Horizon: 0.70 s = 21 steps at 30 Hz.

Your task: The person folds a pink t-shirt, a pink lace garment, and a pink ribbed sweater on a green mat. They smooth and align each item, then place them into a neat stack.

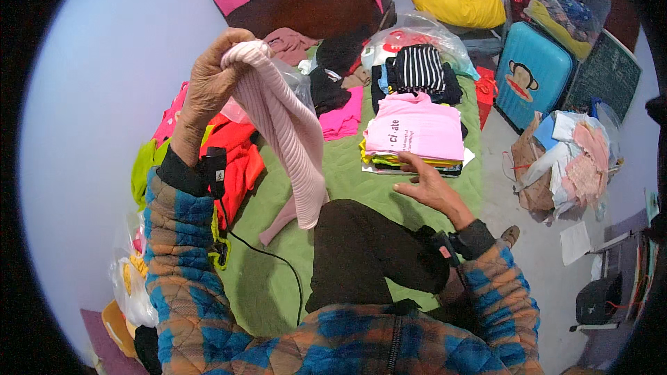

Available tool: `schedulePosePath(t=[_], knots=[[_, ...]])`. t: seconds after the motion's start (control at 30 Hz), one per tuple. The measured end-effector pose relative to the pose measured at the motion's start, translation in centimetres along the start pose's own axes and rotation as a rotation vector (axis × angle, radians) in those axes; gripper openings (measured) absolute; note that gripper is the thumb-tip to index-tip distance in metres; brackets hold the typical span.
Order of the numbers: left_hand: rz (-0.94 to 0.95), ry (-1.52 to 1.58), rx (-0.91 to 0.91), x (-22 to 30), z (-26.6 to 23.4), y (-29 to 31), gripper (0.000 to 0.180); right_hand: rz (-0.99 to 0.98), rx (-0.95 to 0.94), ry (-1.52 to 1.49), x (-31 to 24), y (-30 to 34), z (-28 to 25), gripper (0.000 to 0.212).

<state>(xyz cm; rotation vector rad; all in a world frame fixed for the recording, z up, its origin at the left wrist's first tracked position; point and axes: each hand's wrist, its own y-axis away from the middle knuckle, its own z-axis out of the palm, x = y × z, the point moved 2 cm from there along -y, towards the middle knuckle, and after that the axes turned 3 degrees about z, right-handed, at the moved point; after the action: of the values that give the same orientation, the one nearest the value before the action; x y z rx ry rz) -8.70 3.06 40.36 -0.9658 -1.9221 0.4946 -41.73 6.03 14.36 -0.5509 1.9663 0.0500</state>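
My left hand (214, 73) is closed on a pale pink ribbed knit garment (281, 125), lifted at the left. The garment hangs down from the fist toward my knee, and a sleeve-like end dangles near the green bedspread (271, 281). My right hand (432, 187) is empty with its fingers apart, just by the front edge of a folded clothes stack. A pink printed T-shirt (417, 128) tops that stack, with yellow and dark layers under it. Behind it lies a folded black-and-white striped garment (419, 68) on dark clothes.
Red clothing (236, 160) is heaped at the left, beside a white plastic bag (135, 288). A bright pink cloth (342, 117) lies mid-bed. A blue suitcase (533, 73), a chalkboard (604, 73) and a bag of clothes (566, 160) stand at the right. A black cable (267, 246) crosses the bedspread.
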Motion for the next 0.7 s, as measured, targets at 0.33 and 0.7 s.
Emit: schedulePosePath(t=[0.33,0.7], knots=[[0.199,0.087,-0.033,7.4,2.5,-2.8,0.042,0.048,-0.129,-0.411,-2.5,-2.0,4.9,0.084],[0.451,0.188,0.209,12.9,-0.1,-5.3,0.036,-0.011,-0.088,-0.478,-5.2,-5.2,8.0,0.078]])
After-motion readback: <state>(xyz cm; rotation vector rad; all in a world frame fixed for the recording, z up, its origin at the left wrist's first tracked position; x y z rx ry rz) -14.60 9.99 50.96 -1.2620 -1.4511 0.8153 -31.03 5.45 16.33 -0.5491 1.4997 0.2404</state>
